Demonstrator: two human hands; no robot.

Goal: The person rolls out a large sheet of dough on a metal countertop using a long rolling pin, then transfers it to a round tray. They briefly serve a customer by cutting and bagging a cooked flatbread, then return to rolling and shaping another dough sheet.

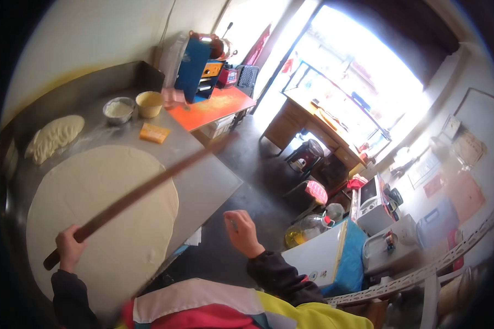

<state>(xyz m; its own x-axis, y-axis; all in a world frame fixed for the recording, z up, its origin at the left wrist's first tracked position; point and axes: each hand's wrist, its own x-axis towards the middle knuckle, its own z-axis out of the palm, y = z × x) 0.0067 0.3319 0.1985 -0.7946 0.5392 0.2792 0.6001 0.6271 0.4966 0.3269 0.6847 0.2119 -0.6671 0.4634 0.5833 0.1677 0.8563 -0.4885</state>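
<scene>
My left hand (70,248) is closed round the near end of a long wooden rolling pin (142,192). The pin slants up over a large, thin round sheet of dough (96,219), its far end past the edge of the metal worktop (203,189). Off to the right my right hand (243,233) is raised above the floor, away from the pin. Its fingers are curled in loosely, and nothing shows in them. Behind the sheet lies a scored lump of dough (55,137).
A metal bowl of white powder (118,110), a yellowish tub (149,104) and an orange packet (154,133) stand at the worktop's back. Beyond is an orange table (211,109). On my right are a white-topped cabinet (313,255) and a jug of yellow liquid (296,236).
</scene>
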